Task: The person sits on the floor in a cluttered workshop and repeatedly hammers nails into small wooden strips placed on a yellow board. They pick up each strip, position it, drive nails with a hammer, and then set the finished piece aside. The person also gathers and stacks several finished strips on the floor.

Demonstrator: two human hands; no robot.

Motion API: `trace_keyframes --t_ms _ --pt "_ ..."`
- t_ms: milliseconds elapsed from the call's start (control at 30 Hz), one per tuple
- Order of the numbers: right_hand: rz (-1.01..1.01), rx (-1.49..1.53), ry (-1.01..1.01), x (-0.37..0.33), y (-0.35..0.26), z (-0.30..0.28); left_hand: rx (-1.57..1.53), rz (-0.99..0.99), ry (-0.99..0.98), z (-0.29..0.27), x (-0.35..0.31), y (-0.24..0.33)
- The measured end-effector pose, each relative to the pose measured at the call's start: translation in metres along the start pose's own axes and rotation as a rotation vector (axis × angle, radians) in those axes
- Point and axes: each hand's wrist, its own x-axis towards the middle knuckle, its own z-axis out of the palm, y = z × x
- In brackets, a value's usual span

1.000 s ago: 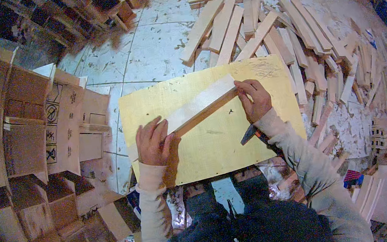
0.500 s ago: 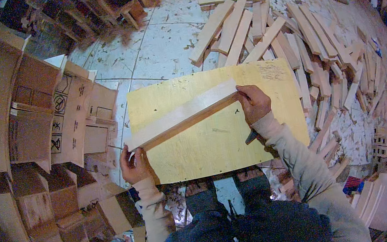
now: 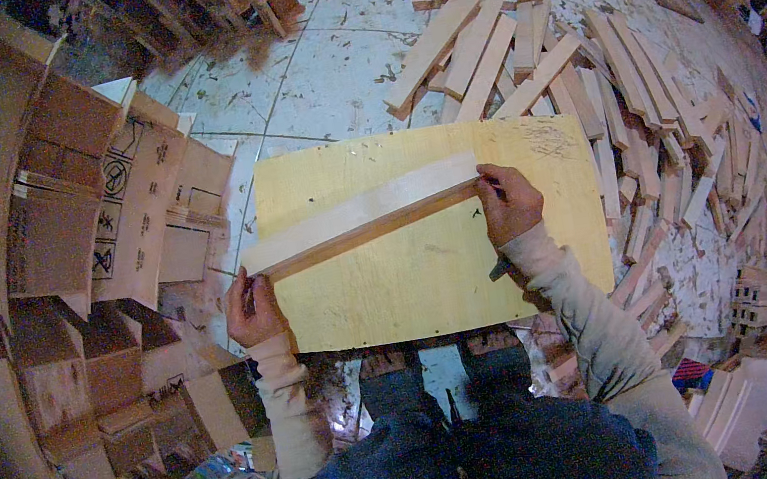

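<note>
A pale wooden plank [image 3: 359, 213] slants across the yellow board [image 3: 383, 300] in front of me, its right end farther from me than its left. My left hand [image 3: 253, 308] pinches the plank's left end, thumb and fingers at the corner. At the other end, my right hand [image 3: 510, 199] grips the corner with its fingertips. The plank's lower side lies in shadow, so I cannot tell whether it touches the board. A small dark object [image 3: 500, 268] shows by my right wrist at the sleeve.
A heap of loose wooden planks [image 3: 569, 80] lies on the tiled floor [image 3: 308, 81] beyond and right of the board. Cardboard boxes [image 3: 134, 214] stand along the left. Stacked pale boards [image 3: 746, 403] are at the lower right. Wood scraps litter the tiles.
The plank has turned slightly, its left end moving away from me with my left hand. Both hands still hold its ends. The whole view has shifted a little.
</note>
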Motion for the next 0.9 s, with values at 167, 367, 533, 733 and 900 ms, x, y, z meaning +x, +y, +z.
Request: trace_keyframes --t_ms 167,367,533,733,900 --pt "-0.092 -0.078 -0.025 0.0 -0.005 0.002 0.009 0.152 0.005 -0.003 0.006 0.009" --pt "-0.13 -0.058 -0.008 -0.001 -0.003 0.003 0.176 0.25 -0.027 -0.007 0.01 0.018" --pt "-0.065 -0.017 -0.019 -0.003 0.001 0.006 0.297 0.335 -0.047 -0.011 0.008 0.026" --pt "-0.066 -0.12 -0.165 0.001 -0.006 0.003 0.129 0.15 -0.021 -0.007 0.007 0.016" --pt "-0.416 -0.387 -0.181 0.012 -0.011 -0.012 0.173 0.129 -0.002 -0.009 0.007 0.008"
